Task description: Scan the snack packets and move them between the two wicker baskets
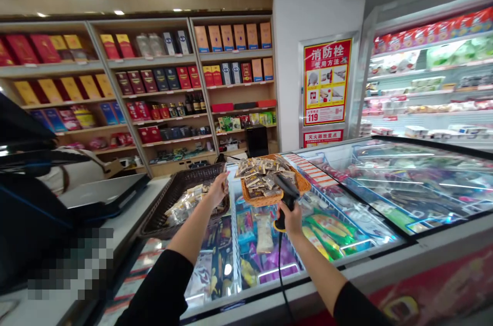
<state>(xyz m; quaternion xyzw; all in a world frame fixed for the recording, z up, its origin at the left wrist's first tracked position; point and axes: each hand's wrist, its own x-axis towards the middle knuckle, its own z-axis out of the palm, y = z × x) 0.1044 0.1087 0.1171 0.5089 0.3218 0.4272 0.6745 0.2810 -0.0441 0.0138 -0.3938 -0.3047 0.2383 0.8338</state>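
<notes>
My right hand (pixel 291 219) is wrapped round the grip of a black and yellow barcode scanner (pixel 285 192), whose cord hangs down over the freezer glass. The scanner's head is in front of an orange wicker basket (pixel 265 202) heaped with small wrapped snack packets (pixel 260 172). My left hand (pixel 219 190) is raised between that basket and a dark brown woven basket (pixel 159 208), with its fingers closed. Whatever those fingers hold, if anything, is too small to make out. More small packets (pixel 188 202) lie inside the dark basket.
Both baskets rest on a glass-topped chest freezer (pixel 365 259) full of frozen packs. A counter (pixel 127 228) with a dark machine is at the left. Boxed goods line shelves (pixel 162 66) behind; a lit refrigerated display (pixel 427 84) stands at the right.
</notes>
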